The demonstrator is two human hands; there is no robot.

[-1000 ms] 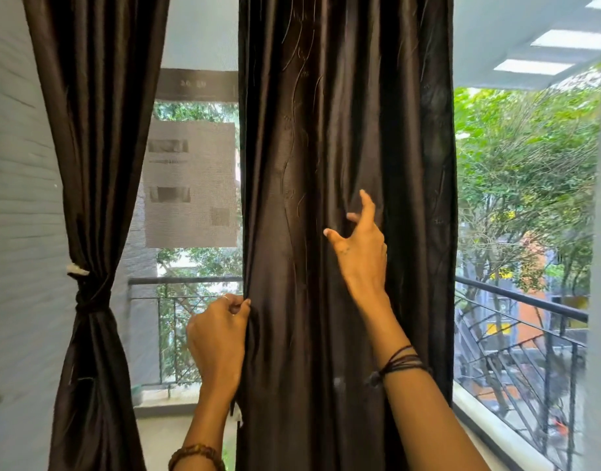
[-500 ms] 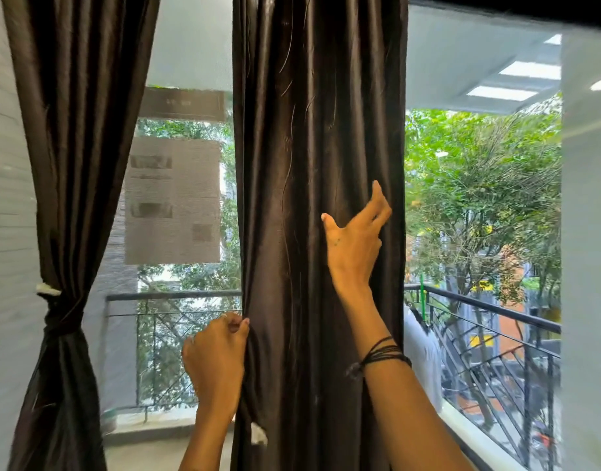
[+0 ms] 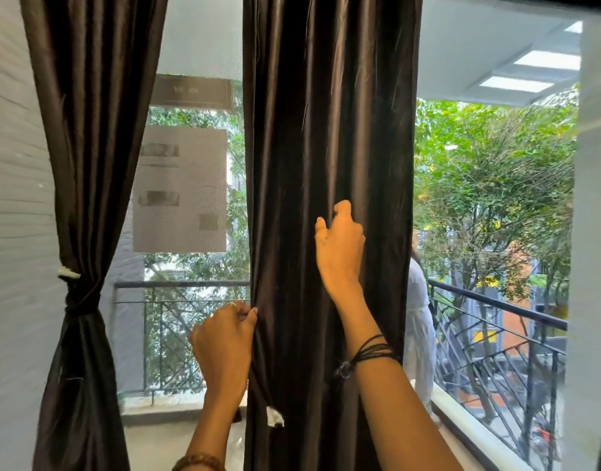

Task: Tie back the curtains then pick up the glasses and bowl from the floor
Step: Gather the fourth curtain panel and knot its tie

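At the balcony window, left hand (image 3: 224, 345) pinches the loose curtain's (image 3: 329, 130) edge, right hand (image 3: 339, 243) bunches folds; tying comes next.

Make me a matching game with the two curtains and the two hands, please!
Things:
1. left curtain
2. middle curtain
3. left hand
4. right hand

States:
A. bunches folds higher up on the fabric
B. hangs loose, not tied
C. tied back at its waist
D. pinches the curtain's left edge

Pairs: 1-C, 2-B, 3-D, 4-A
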